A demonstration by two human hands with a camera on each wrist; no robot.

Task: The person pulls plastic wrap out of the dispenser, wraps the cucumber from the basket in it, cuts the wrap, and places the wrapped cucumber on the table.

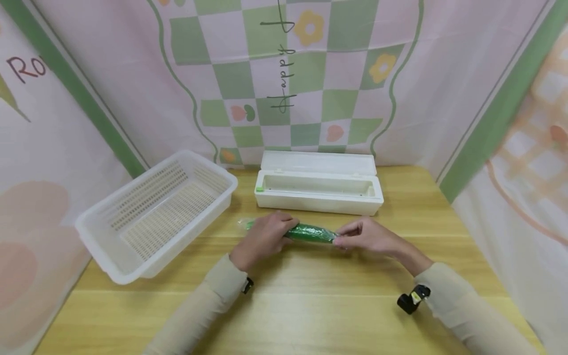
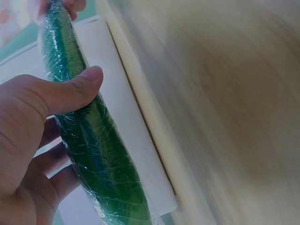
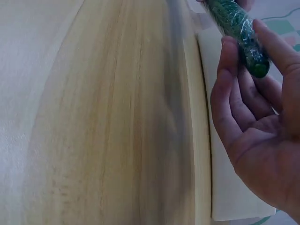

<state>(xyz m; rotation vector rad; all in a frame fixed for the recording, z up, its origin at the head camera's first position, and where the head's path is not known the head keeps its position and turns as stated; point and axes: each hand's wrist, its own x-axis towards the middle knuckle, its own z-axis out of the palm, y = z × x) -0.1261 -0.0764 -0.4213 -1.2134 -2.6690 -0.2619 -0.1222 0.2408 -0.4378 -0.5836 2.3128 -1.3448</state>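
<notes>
While the left hand [image 1: 263, 236] grips the cucumber [image 1: 310, 232] with fingers curled and the right hand [image 1: 364, 235] pinches its tip, wrapping looks done: film covers it above the counter [image 1: 310, 305], the basket [image 1: 155, 212] empty.

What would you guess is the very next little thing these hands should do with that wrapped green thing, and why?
Probably press the loose film flat at the right end. The cucumber is already wrapped in cling film, the left hand has its grip around one end, and the right hand pinches the other tip, where film seems to stick out. The white basket sits beside them.
</notes>
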